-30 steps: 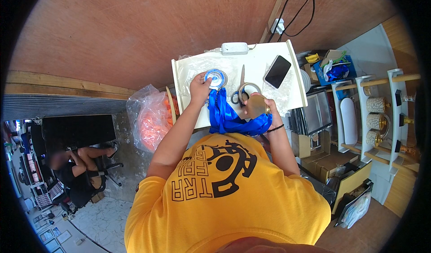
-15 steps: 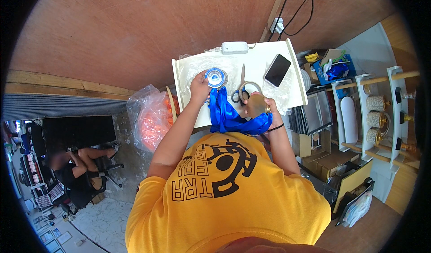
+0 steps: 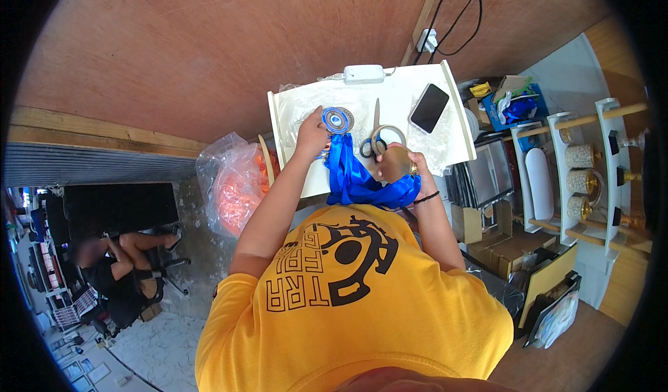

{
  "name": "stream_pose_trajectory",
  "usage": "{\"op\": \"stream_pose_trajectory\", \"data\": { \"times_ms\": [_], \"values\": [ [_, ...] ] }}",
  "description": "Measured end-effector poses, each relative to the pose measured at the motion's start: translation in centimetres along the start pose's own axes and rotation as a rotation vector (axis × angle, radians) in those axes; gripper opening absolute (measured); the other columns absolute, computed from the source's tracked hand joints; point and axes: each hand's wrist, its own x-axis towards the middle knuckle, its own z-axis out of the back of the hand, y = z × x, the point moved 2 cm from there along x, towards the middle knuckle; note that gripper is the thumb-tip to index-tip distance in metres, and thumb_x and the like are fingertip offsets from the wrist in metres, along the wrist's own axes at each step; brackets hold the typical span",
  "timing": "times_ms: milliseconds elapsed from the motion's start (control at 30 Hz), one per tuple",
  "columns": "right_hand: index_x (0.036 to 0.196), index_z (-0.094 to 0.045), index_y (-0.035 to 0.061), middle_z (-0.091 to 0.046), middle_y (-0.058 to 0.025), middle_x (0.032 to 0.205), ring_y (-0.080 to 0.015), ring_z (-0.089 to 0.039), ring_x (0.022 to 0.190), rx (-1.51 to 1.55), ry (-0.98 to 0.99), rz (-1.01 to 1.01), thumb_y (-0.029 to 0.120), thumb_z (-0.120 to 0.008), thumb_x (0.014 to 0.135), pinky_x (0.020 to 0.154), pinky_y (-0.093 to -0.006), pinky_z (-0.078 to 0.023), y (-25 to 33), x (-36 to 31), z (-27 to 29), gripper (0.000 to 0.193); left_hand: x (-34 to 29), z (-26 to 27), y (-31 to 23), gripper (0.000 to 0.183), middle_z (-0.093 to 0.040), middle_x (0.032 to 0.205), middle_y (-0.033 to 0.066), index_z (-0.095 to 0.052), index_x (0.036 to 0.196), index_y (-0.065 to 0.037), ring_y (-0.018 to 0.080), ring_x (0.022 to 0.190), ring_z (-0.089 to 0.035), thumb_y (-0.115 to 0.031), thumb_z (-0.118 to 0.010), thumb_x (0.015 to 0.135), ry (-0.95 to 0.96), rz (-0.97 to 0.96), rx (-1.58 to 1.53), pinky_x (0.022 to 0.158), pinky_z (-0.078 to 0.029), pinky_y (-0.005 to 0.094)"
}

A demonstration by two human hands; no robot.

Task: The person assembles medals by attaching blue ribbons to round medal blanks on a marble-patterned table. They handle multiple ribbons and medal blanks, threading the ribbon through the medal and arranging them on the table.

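Observation:
My left hand [image 3: 312,138], at the left of the white tabletop [image 3: 313,183], is closed on a round medal [image 3: 337,121] with a blue and silver face. At least one more medal edge shows behind it. Blue satin ribbons [image 3: 346,166] hang from it and loop across the table's near side to my right hand [image 3: 423,175]. That hand is closed around a plain gold-coloured medal [image 3: 397,162], its fingers at the rim. Just beyond it lie a roll of tape [image 3: 381,136] and scissors [image 3: 377,112], whose dark handles are partly covered by the roll.
A black phone [image 3: 429,108] and clear plastic wrapping [image 3: 296,107] lie on the tabletop; a white power strip [image 3: 364,74] is at its back edge. Left stands a plastic bag of orange things [image 3: 240,190]. Right are cardboard boxes [image 3: 497,242] and a trophy rack [image 3: 563,176]. A person sits far left.
The medal in my left hand has tilted and shifted slightly right, and its face catches the light differently. My right hand stays nearly still with the gold medal.

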Motion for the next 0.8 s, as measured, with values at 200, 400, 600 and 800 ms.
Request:
{"op": "stream_pose_trajectory", "data": {
  "times_ms": [200,400,600,800],
  "values": [
    [0.124,-0.054,0.0079,-0.061,-0.0229,0.113,-0.0369,-0.063,0.091,-0.047,0.044,0.01,0.039,-0.058,0.086,0.082,-0.0437,-0.054,-0.8,-0.3,-0.5,0.049,0.0,1.0,0.5,0.06,-0.064,0.123,0.0202,-0.039,0.146,-0.002,0.0227,0.093,-0.068,-0.001,-0.06,0.09,-0.05,-0.106,0.203,0.072,-0.055,0.0312],
    [0.124,-0.054,0.0071,-0.063,-0.0211,0.111,-0.035,-0.066,0.088,-0.083,0.032,0.007,0.037,-0.062,0.084,0.081,-0.0425,-0.056,-2.2,-0.5,-2.6,0.05,-4.4,3.1,0.4,0.053,-0.067,0.12,0.0171,-0.049,0.139,0.0,0.0221,0.097,-0.067,-0.006,-0.064,0.089,-0.014,-0.204,0.12,0.083,-0.053,0.031],
    [0.121,-0.054,0.004,-0.064,-0.0196,0.108,-0.0325,-0.067,0.087,-0.2,0.098,0.045,0.039,-0.069,0.081,0.08,-0.039,-0.057,-3.6,-0.3,-5.9,0.055,-10.9,3.8,1.5,0.041,-0.066,0.119,0.0085,-0.055,0.133,-0.003,0.0156,0.103,-0.063,-0.004,-0.061,0.093,0.213,-0.315,-0.115,0.088,-0.049,0.0291],
    [0.122,-0.055,0.0015,-0.065,-0.0238,0.105,-0.0382,-0.064,0.086,-0.018,0.106,0.103,0.045,-0.045,0.089,0.082,-0.0445,-0.053,-6.6,-1.7,-8.3,0.055,-16.6,2.0,2.5,0.066,-0.054,0.137,0.0125,-0.042,0.145,-0.005,0.0219,0.132,-0.048,0.009,-0.05,0.08,0.525,-0.428,-0.101,0.107,-0.039,0.0352]
  ]
}}
